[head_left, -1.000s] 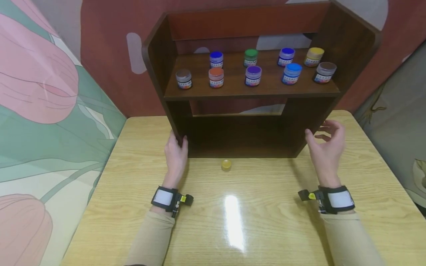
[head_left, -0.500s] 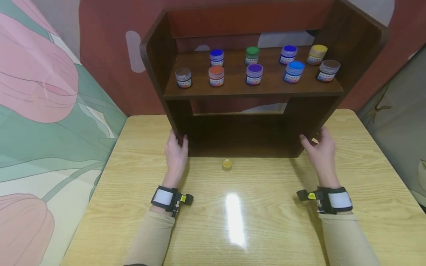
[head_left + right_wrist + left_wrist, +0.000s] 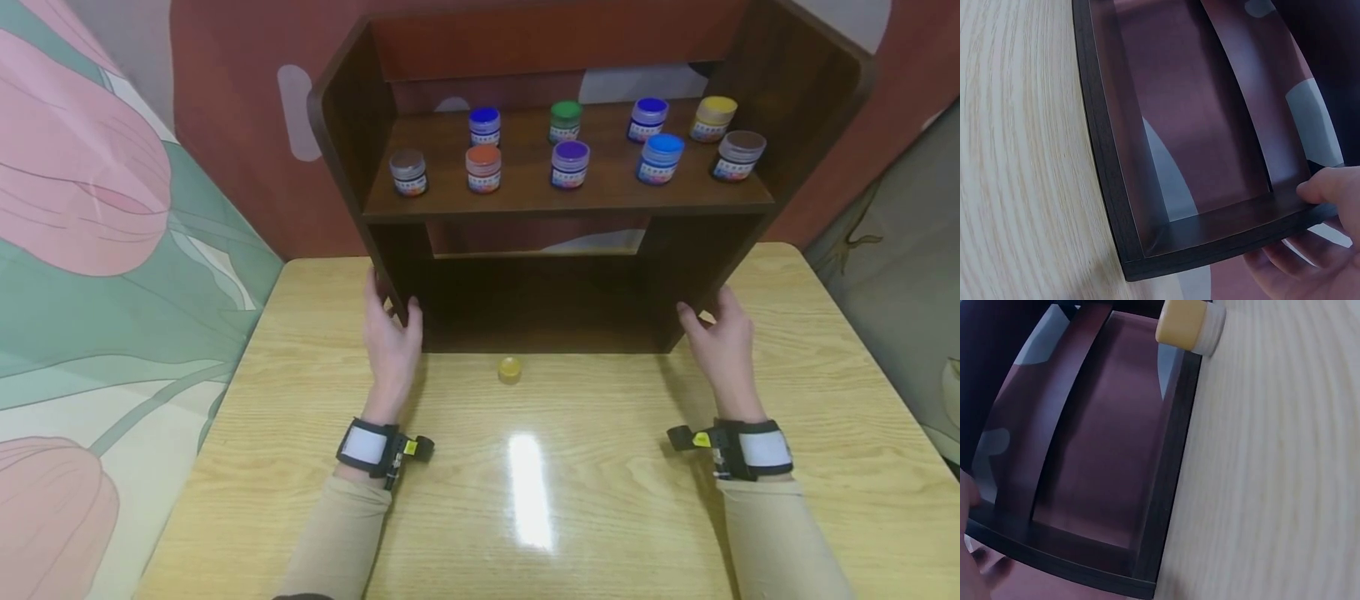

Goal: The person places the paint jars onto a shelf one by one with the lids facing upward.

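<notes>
A dark brown two-tier wooden shelf (image 3: 555, 346) stands on the table, and both hands are at its lower side panels. My left hand (image 3: 392, 346) holds the left panel, thumb at the front edge and fingers around the outside. In the left wrist view, the thumb (image 3: 969, 490) shows at the panel's edge, with blurred fingers below. My right hand (image 3: 726, 350) grips the right panel, its thumb (image 3: 1319, 186) inside and fingers (image 3: 1297, 256) outside. On the upper board stand several lidded paint jars, among them an orange one (image 3: 483, 169) and a purple one (image 3: 570, 165).
A small yellow-lidded jar (image 3: 510, 371) sits on the wooden table (image 3: 600, 517) just before the shelf's front edge. Behind the shelf is a dark red patterned wall (image 3: 240, 150). A flower-printed surface (image 3: 90, 350) lies along the left side.
My right hand, which had its fingers spread off the panel, has closed in on it. My left fingers have shifted farther back and apart along the left panel. The jars keep their places.
</notes>
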The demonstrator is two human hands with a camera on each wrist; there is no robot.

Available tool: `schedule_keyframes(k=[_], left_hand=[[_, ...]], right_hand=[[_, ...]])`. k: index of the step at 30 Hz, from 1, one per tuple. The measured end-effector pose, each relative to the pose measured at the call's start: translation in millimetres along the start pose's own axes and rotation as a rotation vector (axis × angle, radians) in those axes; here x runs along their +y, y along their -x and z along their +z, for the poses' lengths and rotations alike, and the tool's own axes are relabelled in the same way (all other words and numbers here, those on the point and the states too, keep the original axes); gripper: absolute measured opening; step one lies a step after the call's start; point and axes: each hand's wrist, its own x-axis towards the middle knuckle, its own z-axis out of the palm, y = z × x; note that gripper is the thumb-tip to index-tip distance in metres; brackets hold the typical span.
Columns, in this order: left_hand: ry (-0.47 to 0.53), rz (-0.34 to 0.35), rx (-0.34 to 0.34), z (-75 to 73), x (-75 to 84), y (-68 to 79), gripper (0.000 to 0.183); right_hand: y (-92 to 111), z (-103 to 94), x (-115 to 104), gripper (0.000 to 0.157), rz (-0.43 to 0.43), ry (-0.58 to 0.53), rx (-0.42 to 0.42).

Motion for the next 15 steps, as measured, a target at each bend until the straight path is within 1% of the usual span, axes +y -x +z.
schedule_keyframes(k=[2, 3, 5, 6, 7, 8, 9, 10, 11, 12, 13, 15], left_hand=[[0.059, 0.038, 0.091, -0.2, 2.0, -0.6, 0.073], [0.075, 0.079, 0.148, -0.2, 3.0, -0.7, 0.074], [0.078, 0.194, 0.250, 0.0, 5.2, -0.9, 0.068], [0.059, 0.262, 0.283, -0.1, 7.4, -0.3, 0.064], [0.042, 0.339, 0.298, 0.3, 9.3, 0.7, 0.058], [0.015, 0.420, 0.292, 0.6, 11.9, 2.0, 0.053], [-0.003, 0.499, 0.264, 1.4, 14.6, 3.4, 0.047], [-0.018, 0.567, 0.207, 2.3, 17.9, 4.9, 0.040], [-0.030, 0.626, 0.129, 3.3, 21.4, 6.7, 0.035], [-0.043, 0.670, 0.041, 4.6, 24.5, 8.6, 0.030], [-0.058, 0.702, -0.051, 5.9, 27.3, 10.4, 0.026], [-0.091, 0.718, -0.231, 8.9, 31.3, 14.4, 0.022]], right_hand=[[0, 0.1, 0, 0.037, 0.000, 0.006, -0.003], [0, 0.2, -1, 0.038, 0.000, 0.007, -0.007], [0, 0.4, -1, 0.038, 0.003, 0.009, -0.015], [0, 0.5, -1, 0.039, 0.006, 0.011, -0.018], [0, 0.7, -1, 0.039, 0.009, 0.013, -0.020], [0, 0.7, -1, 0.039, 0.011, 0.014, -0.021], [0, 0.7, -1, 0.039, 0.015, 0.013, -0.021], [0, 0.6, -1, 0.039, 0.018, 0.014, -0.019], [0, 0.5, -1, 0.039, 0.021, 0.014, -0.018], [0, 0.3, -1, 0.038, 0.022, 0.013, -0.015], [0, 0.2, -1, 0.038, 0.022, 0.010, -0.013], [0, 0.1, -1, 0.038, 0.017, 0.006, -0.010]])
